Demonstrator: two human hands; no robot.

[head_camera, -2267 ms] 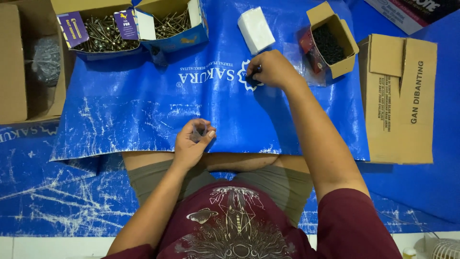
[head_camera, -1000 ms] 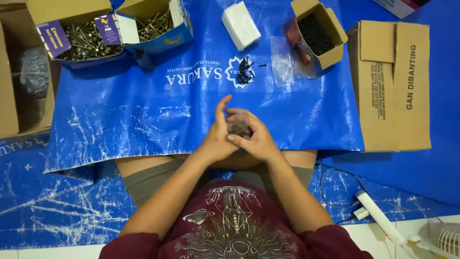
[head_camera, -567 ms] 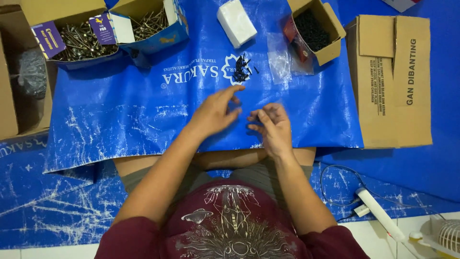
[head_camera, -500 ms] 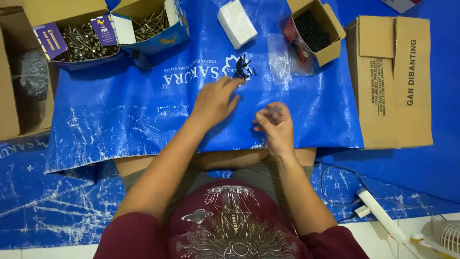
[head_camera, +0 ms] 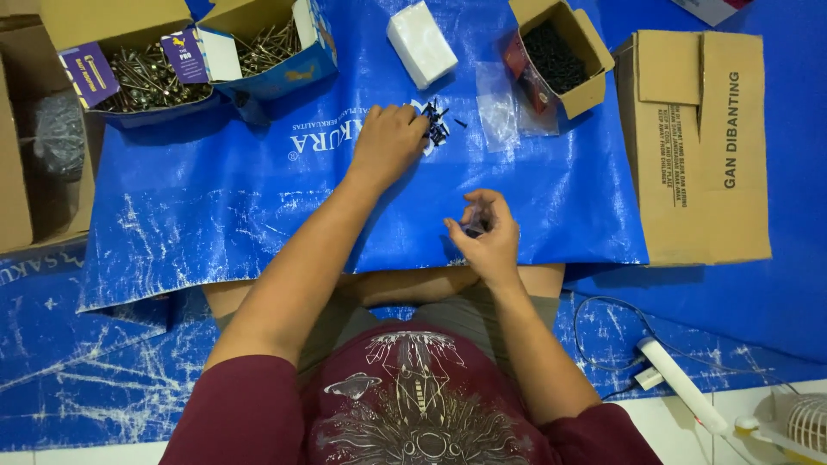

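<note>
- Since the last frame the left hand (head_camera: 388, 142) has reached farther out, from short of the screws (head_camera: 435, 120) to touching them; the right hand (head_camera: 487, 237) has stayed near the body.
- The screws are a small loose pile of short black pieces on the blue tarp (head_camera: 215, 207), at 12 o'clock from the right hand.
- A carton (head_camera: 560, 56) of more black ones stands at 2 o'clock from the pile, a white box (head_camera: 420, 43) at 12.
- Left hand: fingers curled, tips at the pile's left edge; whether it grips any, I cannot tell.
- Right hand: fingers half closed, pinching a small clear bag (head_camera: 475, 226), with dark bits inside.
</note>
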